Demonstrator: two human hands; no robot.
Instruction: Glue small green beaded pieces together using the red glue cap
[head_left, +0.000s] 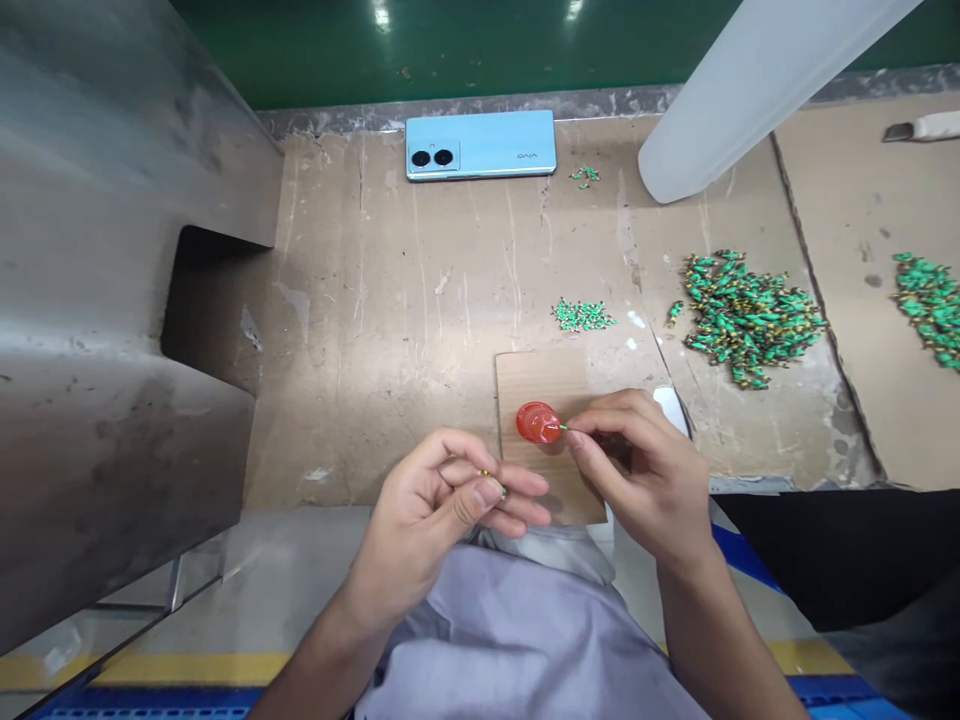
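My left hand (457,490) is closed, its thumb pressing a small green-and-yellow piece (485,474) against the fingers. Most of that piece is hidden. Thumb and forefinger of my right hand (637,460) pinch a thin green stick (565,428), whose pale tip reaches into a small red cup (537,422). The cup looks translucent, and its contents are hard to make out. It stands on a piece of cardboard (517,370) near the table's front edge. Just beyond the cardboard lies a small pile of green pieces with dark ends (583,315).
A light blue phone (480,145) lies at the back. Larger piles of green-and-yellow pieces (750,320) and similar pieces (928,308) are at the right. A white tube (750,100) slants over the back right. A metal housing (97,300) stands at the left.
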